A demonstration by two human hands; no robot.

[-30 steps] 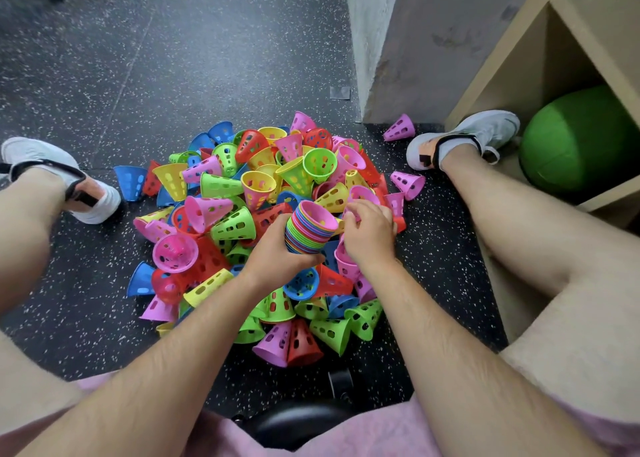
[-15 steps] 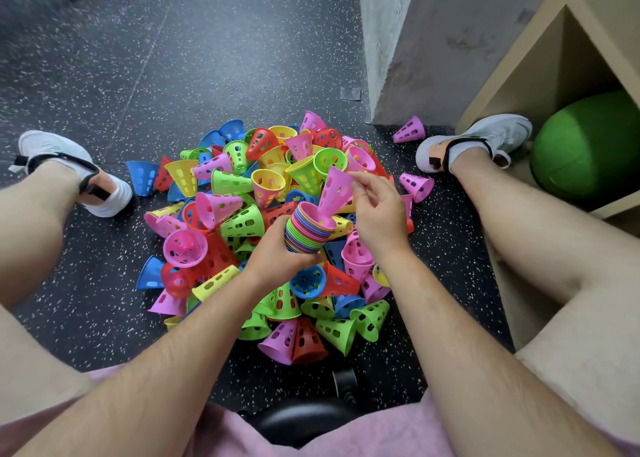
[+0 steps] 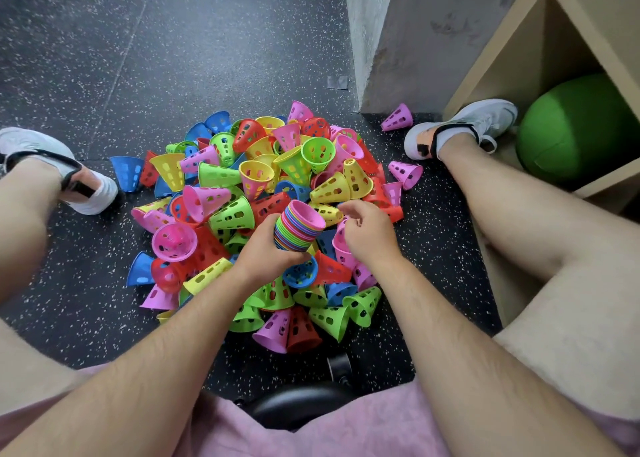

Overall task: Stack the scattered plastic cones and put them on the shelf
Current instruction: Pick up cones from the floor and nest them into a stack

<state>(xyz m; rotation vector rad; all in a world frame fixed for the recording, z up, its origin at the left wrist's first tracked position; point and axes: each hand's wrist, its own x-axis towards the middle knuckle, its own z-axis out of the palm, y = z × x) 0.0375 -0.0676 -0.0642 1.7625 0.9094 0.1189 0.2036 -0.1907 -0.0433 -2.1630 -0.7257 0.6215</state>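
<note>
We look down on a heap of loose cones [image 3: 221,176] in pink, yellow, green, red and blue. They lie every way on the dark speckled floor [image 3: 173,58] between the person's two bare legs. The left hand [image 3: 268,250] grips the nested stack [image 3: 298,228] round its lower part, fingers curled beneath it. It holds the stack tilted above the middle of the heap, well apart from the shelf, with a pink cone topmost and its wide mouth turned up and away. The right hand [image 3: 369,231] hovers just beside the stack's right side, fingers loosely curled, and we see nothing held in it. A lone pink cone [image 3: 397,118] lies apart at the foot of the grey wall [image 3: 398,41], near the right shoe [image 3: 464,127]. To the right stands the wooden shelf [image 3: 502,58], with a green ball [image 3: 575,127] in its low compartment. A black stool seat [image 3: 298,404] shows at the bottom edge.
</note>
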